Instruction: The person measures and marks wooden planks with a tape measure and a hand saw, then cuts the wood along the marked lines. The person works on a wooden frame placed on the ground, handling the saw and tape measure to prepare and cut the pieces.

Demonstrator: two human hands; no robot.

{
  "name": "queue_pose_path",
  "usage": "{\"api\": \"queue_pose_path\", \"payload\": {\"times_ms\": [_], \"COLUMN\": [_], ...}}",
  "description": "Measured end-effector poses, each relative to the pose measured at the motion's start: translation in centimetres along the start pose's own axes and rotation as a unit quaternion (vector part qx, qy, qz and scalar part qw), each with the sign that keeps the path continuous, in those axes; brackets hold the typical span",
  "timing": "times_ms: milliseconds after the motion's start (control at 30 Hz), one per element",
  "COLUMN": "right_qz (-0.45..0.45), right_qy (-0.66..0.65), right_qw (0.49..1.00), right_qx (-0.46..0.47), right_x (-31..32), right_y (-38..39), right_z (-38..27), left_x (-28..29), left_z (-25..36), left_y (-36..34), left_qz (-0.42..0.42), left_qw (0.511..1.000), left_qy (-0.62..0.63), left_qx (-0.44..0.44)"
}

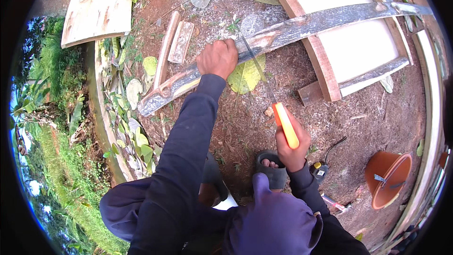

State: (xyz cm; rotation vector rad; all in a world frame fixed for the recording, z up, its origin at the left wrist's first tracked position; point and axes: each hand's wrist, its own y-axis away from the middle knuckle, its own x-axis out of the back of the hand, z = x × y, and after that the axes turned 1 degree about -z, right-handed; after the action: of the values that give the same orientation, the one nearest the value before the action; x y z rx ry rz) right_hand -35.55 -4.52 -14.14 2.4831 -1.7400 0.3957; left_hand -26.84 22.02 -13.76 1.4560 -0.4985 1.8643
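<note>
A long weathered grey plank (179,81) runs diagonally across the view, its right part resting over a white wooden-edged panel (349,56). My left hand (217,59) grips this plank left of a saw blade (259,68), fingers wrapped over it. The thin blade crosses the plank just beside that hand. My right hand (295,146) is closed on the saw's orange and yellow handle (286,123), below the plank.
A plywood sheet (96,4) lies upper left, beside short offcuts (181,42). An orange bucket (387,179), a tape measure (320,172) and a hammer (332,205) are lower right. Long boards (429,94) line the right. Leaves and greenery (61,160) border the left.
</note>
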Motion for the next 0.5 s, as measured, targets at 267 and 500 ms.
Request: {"api": "queue_pose_path", "payload": {"times_ms": [267,500], "right_qz": [-0.015,-0.059], "right_qy": [0.029,0.031], "right_qw": [0.999,0.997], "right_qx": [0.034,-0.046], "right_x": [1.1,2.2], "right_y": [0.6,1.0], "right_z": [-0.7,-2.5], "left_x": [0.9,-1.5], "left_z": [0.0,-1.0], "left_y": [-0.2,-0.3], "left_qz": [-0.065,0.038], "left_qw": [0.998,0.999], "left_qy": [0.005,-0.014], "left_qx": [0.014,-0.032]}}
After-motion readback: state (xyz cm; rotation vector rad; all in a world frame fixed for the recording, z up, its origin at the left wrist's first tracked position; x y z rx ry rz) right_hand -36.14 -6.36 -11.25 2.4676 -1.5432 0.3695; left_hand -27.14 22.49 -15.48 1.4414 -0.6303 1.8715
